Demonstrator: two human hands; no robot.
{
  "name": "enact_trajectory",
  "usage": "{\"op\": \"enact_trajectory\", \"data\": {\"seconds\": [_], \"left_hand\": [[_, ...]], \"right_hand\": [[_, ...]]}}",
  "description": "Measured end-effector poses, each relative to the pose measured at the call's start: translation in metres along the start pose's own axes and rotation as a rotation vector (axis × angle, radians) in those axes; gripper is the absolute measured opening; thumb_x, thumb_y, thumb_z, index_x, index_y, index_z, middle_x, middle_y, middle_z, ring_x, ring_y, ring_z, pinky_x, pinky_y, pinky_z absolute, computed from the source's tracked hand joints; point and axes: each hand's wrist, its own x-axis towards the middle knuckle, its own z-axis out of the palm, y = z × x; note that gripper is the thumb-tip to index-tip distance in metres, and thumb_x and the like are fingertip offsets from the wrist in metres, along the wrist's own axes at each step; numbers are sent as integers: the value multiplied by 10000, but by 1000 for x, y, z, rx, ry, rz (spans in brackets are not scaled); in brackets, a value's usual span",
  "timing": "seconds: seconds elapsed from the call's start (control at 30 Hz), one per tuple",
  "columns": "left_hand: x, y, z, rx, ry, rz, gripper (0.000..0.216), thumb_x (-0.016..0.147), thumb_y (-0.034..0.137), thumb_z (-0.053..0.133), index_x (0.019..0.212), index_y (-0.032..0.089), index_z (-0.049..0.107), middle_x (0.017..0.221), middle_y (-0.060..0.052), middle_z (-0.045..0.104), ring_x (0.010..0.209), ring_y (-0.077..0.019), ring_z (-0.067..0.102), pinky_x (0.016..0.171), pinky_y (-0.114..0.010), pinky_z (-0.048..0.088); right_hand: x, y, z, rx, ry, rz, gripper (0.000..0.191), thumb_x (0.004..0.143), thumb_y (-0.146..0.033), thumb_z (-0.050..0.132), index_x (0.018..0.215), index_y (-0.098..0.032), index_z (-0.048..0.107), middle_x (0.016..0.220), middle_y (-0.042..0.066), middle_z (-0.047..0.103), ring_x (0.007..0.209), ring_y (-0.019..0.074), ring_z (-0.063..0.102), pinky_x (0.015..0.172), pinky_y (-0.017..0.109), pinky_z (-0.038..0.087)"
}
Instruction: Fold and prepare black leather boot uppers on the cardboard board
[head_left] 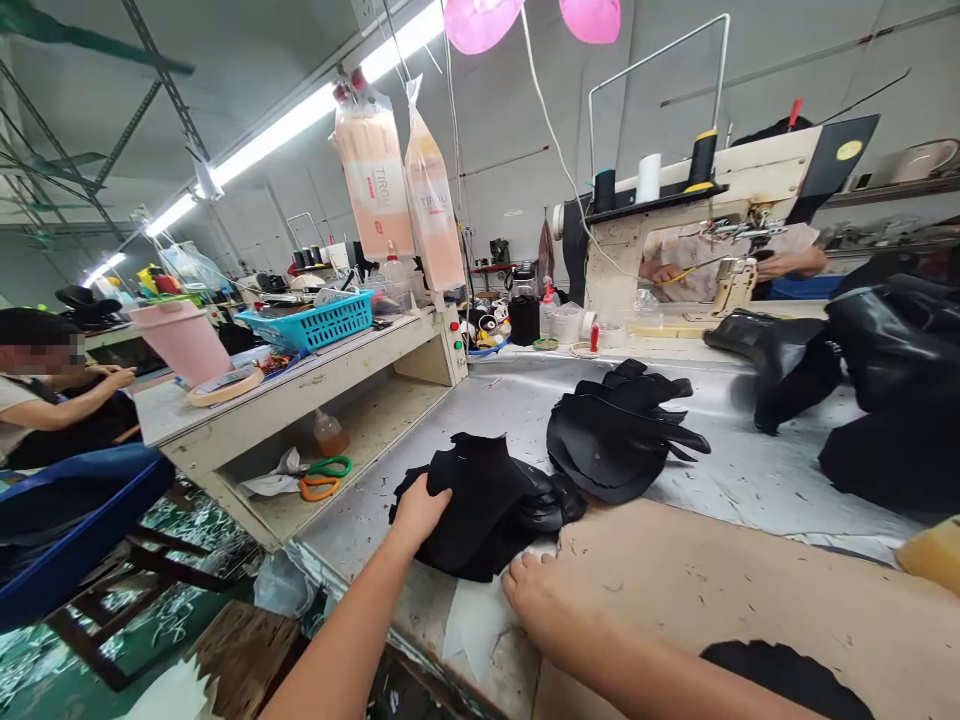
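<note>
On the workbench lies a fanned stack of black leather pieces (480, 500), with scalloped edges. My left hand (421, 512) grips its left edge, thumb on top and the other fingers mostly hidden. My right hand (536, 595) rests by the stack's lower right side, at the edge of a brown board (675, 560). Its fingers are curled and pressed together; whatever may be under them is hidden. Just beyond is a second pile of black leather pieces (611, 440). Another black piece (780, 680) lies on the board near the front.
A sewing machine (615, 250) stands at the back, with a person's hands (664, 273) behind it. More black leather (892, 350) is heaped at the right. Scissors (322, 478) lie on the left shelf, below a blue basket (315, 322). Another person (45, 400) sits at far left.
</note>
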Motion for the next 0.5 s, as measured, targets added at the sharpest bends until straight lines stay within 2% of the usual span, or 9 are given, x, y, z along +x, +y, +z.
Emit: {"op": "enact_trajectory", "data": {"seconds": [0.1,0.17,0.27,0.33,0.4,0.5], "left_hand": [[-5,-8,1,5,74,42,547,894,266,602,1390,157,399,1306,-133,578,1158,-259,579,980,-464,457],[-7,-13,4,14,92,80,604,888,222,595,1431,148,340,1341,-146,557,1195,-260,558,1003,-444,442],[-5,-17,9,47,112,117,549,885,192,586,1398,138,399,1316,-145,580,1198,-262,556,1023,-448,424],[-1,-18,13,72,126,129,493,891,197,585,1361,140,447,1296,-141,591,1182,-264,565,1017,-468,428],[3,-20,16,92,138,151,437,897,205,586,1319,145,490,1290,-133,591,1170,-258,570,1009,-475,436],[6,-22,16,107,146,201,373,892,188,593,1258,148,540,1246,-113,616,1124,-238,595,978,-458,464]], "right_hand": [[6,-10,13,-80,9,2,231,857,-123,631,1089,-122,639,1011,90,712,908,230,678,770,406,558],[7,-12,15,-94,31,-20,300,837,-107,624,1137,-109,630,1086,154,701,931,276,676,763,411,555],[5,-10,8,-72,50,-62,311,756,-39,606,1062,-54,659,974,211,718,811,312,688,658,387,538],[0,-5,-1,-34,58,-93,262,691,-21,615,941,-74,673,823,164,716,714,287,675,608,361,512],[-11,2,-14,11,81,-94,229,668,-29,611,872,-122,656,781,112,697,700,259,660,617,336,495],[-38,22,-37,122,129,33,236,747,-31,507,902,-169,619,793,59,684,696,201,645,615,278,471]]}}
